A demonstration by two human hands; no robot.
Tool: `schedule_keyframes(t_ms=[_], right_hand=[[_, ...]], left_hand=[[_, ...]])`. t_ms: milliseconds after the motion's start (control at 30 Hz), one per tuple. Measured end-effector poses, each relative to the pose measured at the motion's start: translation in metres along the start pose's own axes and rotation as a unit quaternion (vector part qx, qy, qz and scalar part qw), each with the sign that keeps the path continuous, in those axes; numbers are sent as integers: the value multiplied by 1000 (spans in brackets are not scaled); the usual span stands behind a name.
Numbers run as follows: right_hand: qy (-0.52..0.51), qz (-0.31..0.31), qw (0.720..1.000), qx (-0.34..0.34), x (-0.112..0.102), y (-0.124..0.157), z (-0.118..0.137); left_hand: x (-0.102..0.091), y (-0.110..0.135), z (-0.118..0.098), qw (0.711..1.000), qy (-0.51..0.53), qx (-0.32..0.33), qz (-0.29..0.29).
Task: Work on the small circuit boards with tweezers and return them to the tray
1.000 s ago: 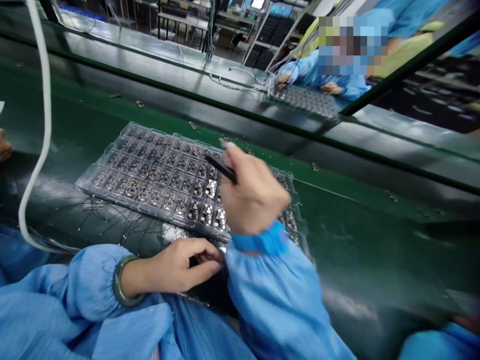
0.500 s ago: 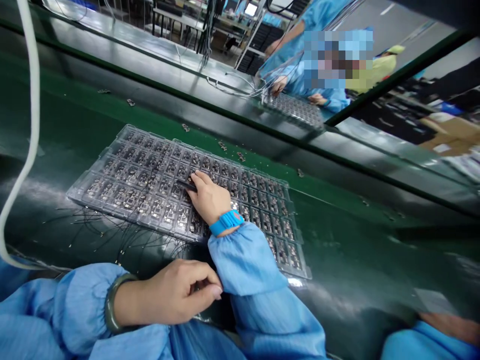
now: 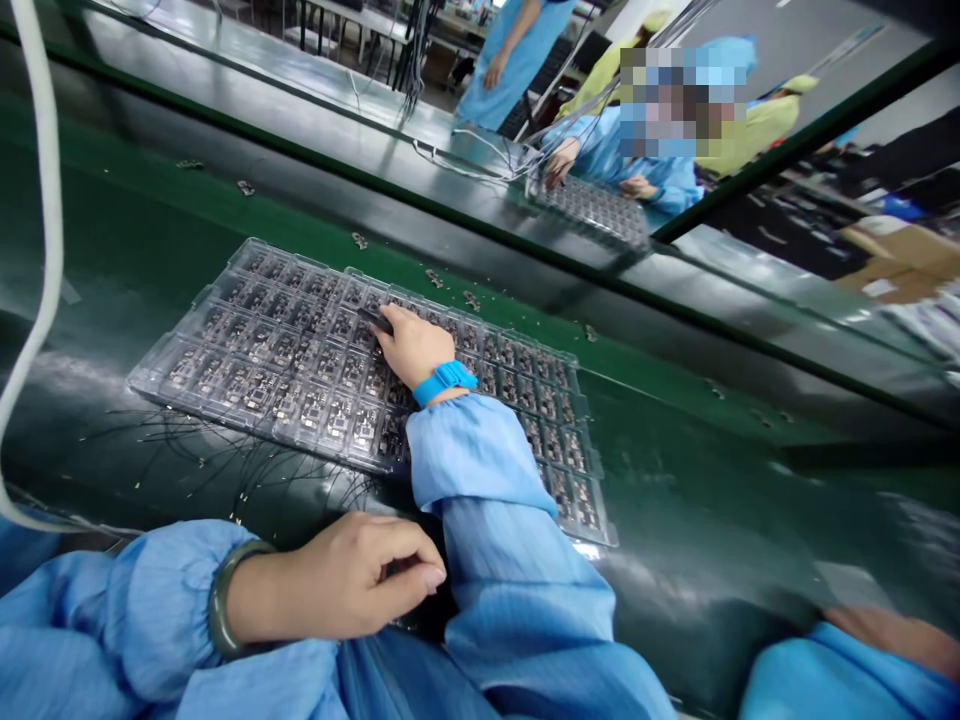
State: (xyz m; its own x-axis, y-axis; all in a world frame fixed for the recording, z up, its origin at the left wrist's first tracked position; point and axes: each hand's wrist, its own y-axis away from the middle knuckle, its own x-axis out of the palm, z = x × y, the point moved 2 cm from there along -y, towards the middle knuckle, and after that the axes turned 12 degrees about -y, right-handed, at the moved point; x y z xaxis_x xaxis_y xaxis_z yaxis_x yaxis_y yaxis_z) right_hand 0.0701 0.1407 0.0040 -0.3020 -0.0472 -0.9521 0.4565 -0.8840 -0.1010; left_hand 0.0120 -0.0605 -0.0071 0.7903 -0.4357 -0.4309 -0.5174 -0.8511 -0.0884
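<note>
A clear plastic tray [image 3: 161, 372] lies aslant on the green bench, its compartments filled with small circuit boards [image 3: 256, 392]. My right hand [image 3: 417, 345], with a blue wrist strap, reaches over the tray's middle. Its fingers are closed on a slim black tool [image 3: 375, 319], whose tip is over the boards; the exact kind is not clear. In front of the tray, close to my body, my left hand [image 3: 352, 578] has its fingers curled and the thumb near the index finger. Nothing shows in it. Thin black cables [image 3: 251, 462] with small tips lie along the tray's near edge.
Several loose small parts [image 3: 360, 240] are scattered behind the tray. A white cable [image 3: 49, 230] hangs at the left. Beyond a metal rail, a co-worker [image 3: 592, 140] handles another tray [image 3: 592, 210]. Another person's blue sleeve [image 3: 832, 670] is at lower right.
My right hand has moved slightly farther up over the tray, with the black tool. My left hand stays curled in place. A person in the background has shifted left.
</note>
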Motion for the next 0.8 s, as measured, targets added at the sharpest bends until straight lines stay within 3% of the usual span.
schedule_keyframes(t_ms=[233, 400, 633, 800], right_hand=[[12, -4, 1000, -7, -17, 22, 11], [15, 23, 1000, -11, -11, 39, 13], [-19, -33, 999, -16, -33, 54, 18], [-29, 21, 998, -45, -19, 56, 12]], left_hand=[[-2, 2, -1, 1000, 7, -16, 7], [0, 2, 2, 1000, -11, -18, 10], [0, 2, 6, 998, -37, 0, -40], [0, 2, 5, 995, -61, 42, -74]])
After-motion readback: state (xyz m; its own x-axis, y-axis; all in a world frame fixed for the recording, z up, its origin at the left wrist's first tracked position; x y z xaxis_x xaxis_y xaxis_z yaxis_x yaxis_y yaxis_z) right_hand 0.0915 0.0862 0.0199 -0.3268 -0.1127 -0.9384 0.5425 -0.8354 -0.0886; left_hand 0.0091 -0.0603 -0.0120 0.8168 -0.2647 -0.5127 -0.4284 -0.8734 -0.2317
